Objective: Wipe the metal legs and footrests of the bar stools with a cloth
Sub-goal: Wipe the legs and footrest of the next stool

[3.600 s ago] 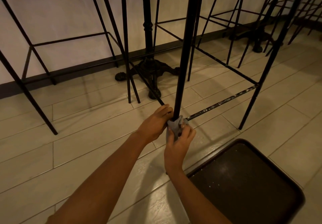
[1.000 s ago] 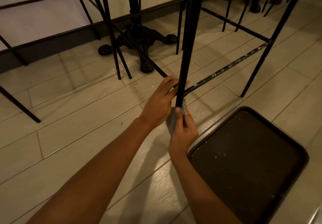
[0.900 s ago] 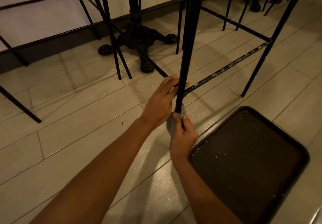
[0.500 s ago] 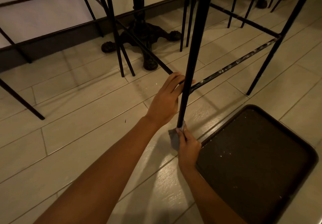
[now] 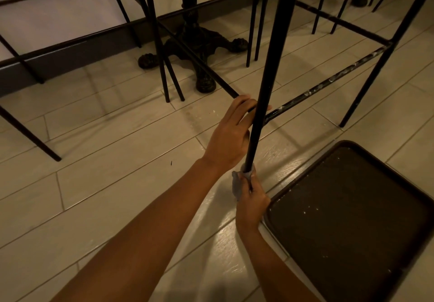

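A black metal stool leg (image 5: 265, 78) runs down the middle of the view to the floor. My left hand (image 5: 229, 135) grips it where the footrest bars meet it. My right hand (image 5: 251, 198) is closed around a grey cloth (image 5: 237, 184), wrapped on the bottom end of the same leg, close to the floor. The footrest (image 5: 328, 83) running right from the leg is black with whitish scuffs. A second footrest bar (image 5: 206, 67) runs back left from under my left hand.
A dark brown tray (image 5: 352, 219) with white specks lies on the floor right of my right hand. An ornate black table base (image 5: 195, 41) stands behind, among legs of other stools (image 5: 155, 31). A dark skirting board (image 5: 70, 53) lines the wall. Pale tiled floor lies to the left.
My right hand with the cloth has slid down the leg, from the footrest joint to near the floor. My left hand has stayed at the joint. The view has tilted downward.
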{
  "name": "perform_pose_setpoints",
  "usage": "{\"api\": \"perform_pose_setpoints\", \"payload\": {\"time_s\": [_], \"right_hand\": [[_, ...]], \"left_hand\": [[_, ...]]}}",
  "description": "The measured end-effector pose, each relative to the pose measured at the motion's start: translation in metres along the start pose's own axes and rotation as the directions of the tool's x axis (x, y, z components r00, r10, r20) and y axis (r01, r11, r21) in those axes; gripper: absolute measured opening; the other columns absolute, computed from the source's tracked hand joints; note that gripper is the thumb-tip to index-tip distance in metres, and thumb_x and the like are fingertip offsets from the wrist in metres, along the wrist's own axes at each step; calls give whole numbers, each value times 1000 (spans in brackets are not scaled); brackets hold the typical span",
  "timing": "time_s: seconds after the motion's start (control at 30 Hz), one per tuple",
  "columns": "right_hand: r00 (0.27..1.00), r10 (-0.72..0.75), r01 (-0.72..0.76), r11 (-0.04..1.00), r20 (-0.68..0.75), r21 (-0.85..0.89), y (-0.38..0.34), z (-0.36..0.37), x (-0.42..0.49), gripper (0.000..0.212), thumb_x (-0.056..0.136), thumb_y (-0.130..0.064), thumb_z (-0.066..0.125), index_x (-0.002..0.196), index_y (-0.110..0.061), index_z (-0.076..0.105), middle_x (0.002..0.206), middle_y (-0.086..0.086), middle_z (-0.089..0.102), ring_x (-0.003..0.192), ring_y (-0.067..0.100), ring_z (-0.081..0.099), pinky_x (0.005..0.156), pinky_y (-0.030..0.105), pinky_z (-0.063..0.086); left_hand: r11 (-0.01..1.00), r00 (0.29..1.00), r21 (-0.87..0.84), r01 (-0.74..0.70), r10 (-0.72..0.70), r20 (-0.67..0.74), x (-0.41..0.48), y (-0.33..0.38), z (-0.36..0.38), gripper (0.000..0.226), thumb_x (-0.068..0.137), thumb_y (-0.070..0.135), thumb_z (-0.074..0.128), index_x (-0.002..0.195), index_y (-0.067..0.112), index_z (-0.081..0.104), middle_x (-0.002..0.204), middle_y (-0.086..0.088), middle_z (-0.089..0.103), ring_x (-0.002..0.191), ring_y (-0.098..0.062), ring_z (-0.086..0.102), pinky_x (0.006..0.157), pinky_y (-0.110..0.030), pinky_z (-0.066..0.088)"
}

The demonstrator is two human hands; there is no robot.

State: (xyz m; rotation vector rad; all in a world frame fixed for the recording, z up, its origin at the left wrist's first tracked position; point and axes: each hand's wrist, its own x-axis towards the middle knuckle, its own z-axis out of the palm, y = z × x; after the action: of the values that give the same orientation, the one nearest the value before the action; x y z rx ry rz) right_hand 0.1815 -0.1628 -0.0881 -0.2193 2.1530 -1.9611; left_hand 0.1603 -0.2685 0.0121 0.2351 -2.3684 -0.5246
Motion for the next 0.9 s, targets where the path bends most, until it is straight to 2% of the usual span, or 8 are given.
{"api": "perform_pose_setpoints", "payload": {"time_s": [0.07,0.17,0.2,0.37,0.5,0.7,0.8,0.9], "right_hand": [[1000,15,-15,1000,18,-22,6,-1,0,29,84,-14,63,113,-18,63,116,5,66,105,10,61,87,8,45],[998,46,-42,997,52,-70,15,-4,-2,34,83,-20,63,117,-13,63,110,3,69,102,9,63,93,28,51],[997,49,-44,995,53,-87,18,-5,-2,36,83,-20,62,118,-12,62,108,4,70,99,9,64,92,29,52],[996,70,-58,982,62,-178,23,-5,-1,32,84,-13,63,116,-8,63,95,6,71,85,9,63,70,-4,41],[993,109,-100,982,50,-158,19,-11,-3,31,86,-7,59,118,-6,60,96,4,67,82,6,62,62,-6,39],[993,58,-66,995,-100,-76,6,-5,-7,31,84,-4,60,115,-6,60,96,-5,62,86,5,59,67,-5,41],[992,80,-89,992,-95,-95,11,-2,-6,31,84,-5,61,115,-6,61,108,5,67,97,13,62,77,5,44],[994,86,-96,977,-62,-188,20,-4,-5,32,84,-4,61,116,-5,61,105,11,69,89,7,59,70,-6,39]], "left_hand": [[1000,1000,-2,-1,1,-8,-1,0,0,43,86,-5,49,128,6,49,128,0,37,132,-23,29,113,-12,15],[1000,1000,-8,-1,1,-12,-1,-1,2,44,86,-6,50,128,7,48,128,-1,38,132,-24,30,115,-18,19],[1000,1000,-8,-3,3,-14,-1,-1,2,44,86,-6,50,128,8,48,128,-2,39,132,-25,31,115,-21,21],[1000,1000,-3,3,-3,-16,-2,-2,0,45,85,-4,48,129,8,46,130,-2,38,133,-23,28,114,-14,15],[1000,1000,-8,13,-13,-2,-3,0,0,45,85,-3,46,129,8,46,131,-5,40,134,-24,28,114,-13,15],[999,999,-25,40,-40,0,-2,3,0,40,88,5,43,128,5,48,131,-8,42,134,-25,30,115,-24,23],[998,999,-38,46,-46,0,-1,4,1,41,86,-2,46,126,4,50,127,-14,49,131,-29,35,115,-26,25],[998,999,-37,44,-45,-14,-2,4,1,40,86,-4,48,126,3,51,126,-16,51,131,-29,35,116,-26,23]]}}
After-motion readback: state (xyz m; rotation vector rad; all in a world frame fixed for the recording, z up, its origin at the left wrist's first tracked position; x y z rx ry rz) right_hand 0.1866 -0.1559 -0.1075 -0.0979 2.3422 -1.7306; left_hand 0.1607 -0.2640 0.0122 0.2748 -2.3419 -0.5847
